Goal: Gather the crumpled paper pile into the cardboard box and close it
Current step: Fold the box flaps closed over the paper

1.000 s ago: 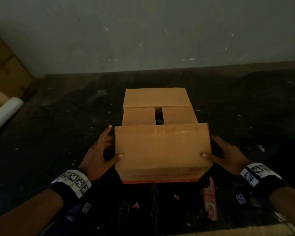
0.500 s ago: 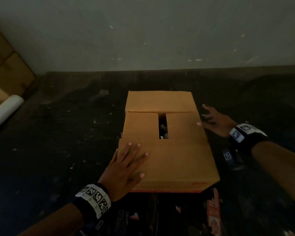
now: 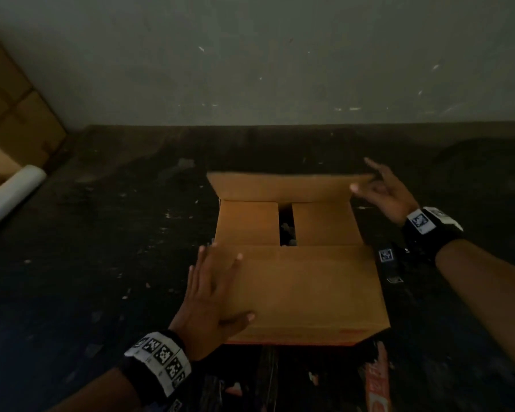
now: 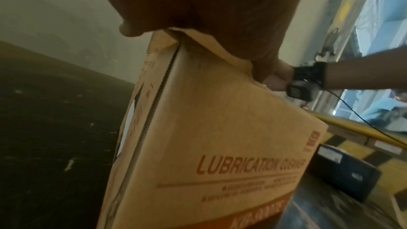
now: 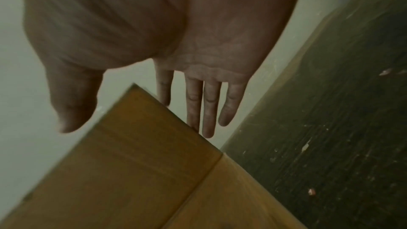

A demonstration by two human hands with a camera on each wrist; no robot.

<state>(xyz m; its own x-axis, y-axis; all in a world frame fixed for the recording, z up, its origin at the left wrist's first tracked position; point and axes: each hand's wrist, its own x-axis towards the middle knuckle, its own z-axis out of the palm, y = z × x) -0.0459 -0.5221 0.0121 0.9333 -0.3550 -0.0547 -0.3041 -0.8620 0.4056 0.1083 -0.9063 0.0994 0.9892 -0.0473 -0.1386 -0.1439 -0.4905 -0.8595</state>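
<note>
Cardboard box (image 3: 295,281) mid-floor, paper inside. Left hand (image 3: 211,301) flat, fingers spread, pinning near flap (image 3: 309,286). Right hand (image 3: 381,188), fingers straight, behind far flap (image 3: 280,187): fold it toward near flap, keep left pressure.

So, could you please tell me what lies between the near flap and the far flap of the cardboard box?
In the head view, the two inner flaps lie folded flat between the near flap and far flap, with a dark slot between them showing pale crumpled paper inside.
</note>
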